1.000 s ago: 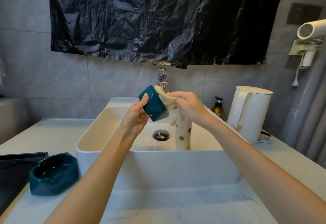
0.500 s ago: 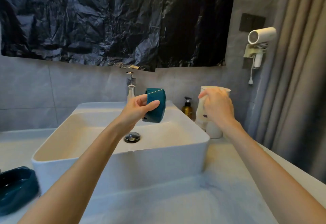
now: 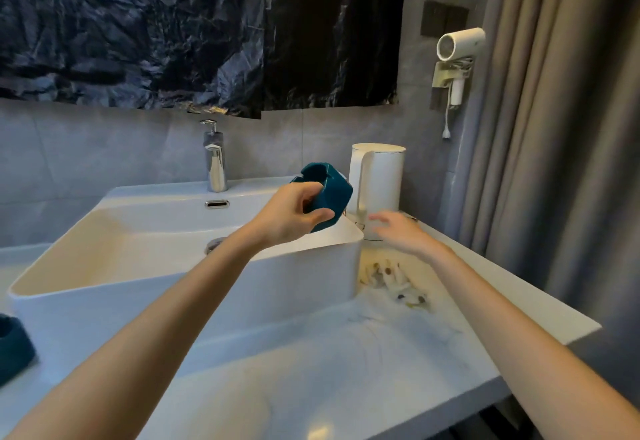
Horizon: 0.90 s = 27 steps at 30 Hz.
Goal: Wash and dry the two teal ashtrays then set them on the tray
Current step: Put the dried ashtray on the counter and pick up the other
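Now | teal ashtray [image 3: 329, 190] tilted, notched rim | left hand [image 3: 294, 216] grips

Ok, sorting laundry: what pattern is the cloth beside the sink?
The cloth is cream with dark dots; head view.

Dim, bluish, motion-blurred, wide-angle warped.

The left hand [image 3: 294, 213] grips a glossy teal ceramic ashtray [image 3: 332, 190], tilted, above the right corner of the white rectangular basin [image 3: 104, 301]. The right hand [image 3: 398, 232] hovers with its fingers spread over a crumpled cream spotted cloth [image 3: 391, 277], which lies on the pale marble counter [image 3: 329, 370] just beside the basin, near a white electric kettle [image 3: 379, 180]. A second teal ashtray [image 3: 14, 349] sits at the frame's left edge.
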Each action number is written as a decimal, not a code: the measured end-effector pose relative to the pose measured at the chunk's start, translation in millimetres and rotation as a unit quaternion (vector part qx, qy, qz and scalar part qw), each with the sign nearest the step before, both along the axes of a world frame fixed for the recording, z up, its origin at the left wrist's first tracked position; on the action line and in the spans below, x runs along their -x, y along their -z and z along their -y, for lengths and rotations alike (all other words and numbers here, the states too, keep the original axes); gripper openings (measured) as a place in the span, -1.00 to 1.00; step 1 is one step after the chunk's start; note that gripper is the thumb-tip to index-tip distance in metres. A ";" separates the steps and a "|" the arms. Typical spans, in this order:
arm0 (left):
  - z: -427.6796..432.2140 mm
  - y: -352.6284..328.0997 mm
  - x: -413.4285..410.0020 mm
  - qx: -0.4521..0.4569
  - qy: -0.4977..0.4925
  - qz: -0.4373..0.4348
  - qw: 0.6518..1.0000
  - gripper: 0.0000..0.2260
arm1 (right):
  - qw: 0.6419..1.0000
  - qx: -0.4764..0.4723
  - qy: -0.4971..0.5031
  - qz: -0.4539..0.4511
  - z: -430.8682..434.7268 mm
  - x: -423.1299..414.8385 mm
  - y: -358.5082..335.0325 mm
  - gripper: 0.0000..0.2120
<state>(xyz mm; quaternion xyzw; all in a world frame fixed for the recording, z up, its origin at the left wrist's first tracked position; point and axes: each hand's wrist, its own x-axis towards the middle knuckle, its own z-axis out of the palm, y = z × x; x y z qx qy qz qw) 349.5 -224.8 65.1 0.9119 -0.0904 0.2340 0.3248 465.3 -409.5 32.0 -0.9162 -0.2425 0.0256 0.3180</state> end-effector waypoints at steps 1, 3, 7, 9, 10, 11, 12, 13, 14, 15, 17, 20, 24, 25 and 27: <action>1.0 0.9 2.0 -0.025 -0.007 0.008 1.000 -0.92 | 0.997 -0.080 0.004 0.001 -3.6 10.0 -12.5 -0.62; 0.9 1.4 6.8 -0.077 -0.023 0.021 0.997 -0.91 | 0.982 -0.184 -0.004 -0.045 -11.9 29.6 -37.7 -0.58; -4.1 -2.3 23.5 -0.207 -0.055 0.053 0.975 -0.80 | 0.981 -0.161 -0.062 -0.092 -30.8 54.2 -67.1 -0.48; -9.6 -4.9 35.6 -0.242 -0.055 0.068 0.966 -0.82 | 0.983 -0.133 -0.077 -0.102 -43.1 58.9 -71.4 -0.48; -13.3 -5.9 41.8 -0.263 -0.063 0.069 0.960 -0.86 | 0.981 -0.136 -0.084 -0.109 -49.5 60.4 -72.1 -0.52; -18.0 -6.5 47.9 -0.287 -0.076 0.069 0.952 -0.92 | 0.978 -0.147 -0.090 -0.116 -55.8 63.2 -72.4 -0.59; -25.1 -6.5 53.1 -0.311 -0.087 0.076 0.943 -0.95 | 0.975 -0.161 -0.096 -0.121 -63.3 65.2 -72.6 -0.64; -32.0 -7.1 59.5 -0.330 -0.094 0.084 0.935 -0.96 | 0.972 -0.174 -0.101 -0.122 -70.9 68.7 -72.9 -0.66; -40.1 -6.8 66.1 -0.346 -0.102 0.094 0.928 -0.96 | 0.970 -0.184 -0.108 -0.120 -79.3 72.9 -73.2 -0.65; -47.2 -6.9 74.6 -0.357 -0.113 0.105 0.921 -0.95 | 0.968 -0.192 -0.117 -0.116 -87.8 79.0 -73.7 -0.66; -61.5 -6.5 94.4 -0.364 -0.141 0.118 0.913 -0.87 | 0.962 -0.206 -0.139 -0.113 -105.8 92.6 -73.5 -0.71; -80.1 -5.9 135.0 -0.333 -0.195 0.123 0.914 -0.63 | 0.948 -0.218 -0.182 -0.141 -133.5 118.3 -70.2 -0.83; -98.9 9.0 196.7 -0.233 -0.290 0.186 0.910 -0.39 | 0.920 -0.224 -0.251 -0.203 -168.2 158.5 -56.1 -0.77; -100.8 14.8 214.2 -0.186 -0.325 0.184 0.909 -0.32 | 0.911 -0.225 -0.270 -0.215 -176.8 170.3 -50.9 -0.77; -101.2 24.7 243.2 -0.105 -0.387 0.158 0.903 -0.18 | 0.897 -0.226 -0.303 -0.232 -189.7 190.9 -41.0 -0.78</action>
